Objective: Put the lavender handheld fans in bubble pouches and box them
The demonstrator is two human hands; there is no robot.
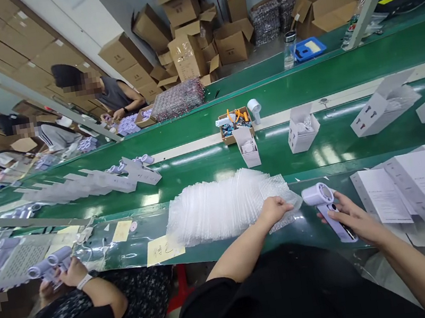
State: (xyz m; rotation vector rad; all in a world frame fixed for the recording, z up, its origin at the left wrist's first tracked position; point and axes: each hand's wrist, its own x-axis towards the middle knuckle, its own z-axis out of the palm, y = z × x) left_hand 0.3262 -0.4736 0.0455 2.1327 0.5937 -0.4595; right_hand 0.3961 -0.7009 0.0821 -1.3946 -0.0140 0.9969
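Note:
My right hand point(356, 217) is closed round the handle of a pale purple handheld fan point(318, 194), its round head tilted up to the left. Thumb and fingers of my left hand point(274, 211) pinch the edge of a translucent bubble-wrap bag point(292, 200) at the right end of a fanned row of such bags point(220, 206). The fan and the bag are apart, with a small gap between them. To the right of my right hand stand white boxes with printed sheets point(383, 196).
Open white boxes point(250, 153) stand on the green conveyor point(201, 168), near a small carton of parts point(229, 139) and a white fan point(255, 109). At left, a co-worker's hands point(71, 272) hold purple fans. A yellow paper note point(158, 251) lies beside the bags.

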